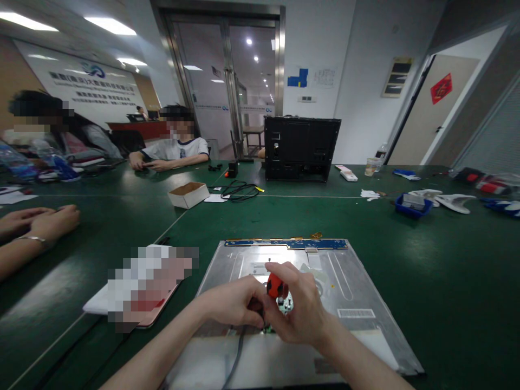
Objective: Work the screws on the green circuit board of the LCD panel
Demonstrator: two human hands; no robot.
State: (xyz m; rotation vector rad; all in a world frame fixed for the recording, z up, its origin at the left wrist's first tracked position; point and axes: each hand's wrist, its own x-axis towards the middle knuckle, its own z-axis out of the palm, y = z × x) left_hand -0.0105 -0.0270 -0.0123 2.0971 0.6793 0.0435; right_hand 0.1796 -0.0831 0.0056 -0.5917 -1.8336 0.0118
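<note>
Metal-backed panel (363,292) flat on table (459,271), under both hands. Right hand (298,303) curled around red-black tool (275,286). Left hand (244,300) fingers bunched alongside, grip hidden, can't tell. Judged mid-job: blue board (284,244) exposed at far edge, centre apparently unfinished; remainder unclear.

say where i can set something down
Bare table right of the panel, nearer than the blue tray, and between panel and monitor. Crowded: left of the panel, at the pink item; mid-panel, at left hand, right hand and red tool.
</note>
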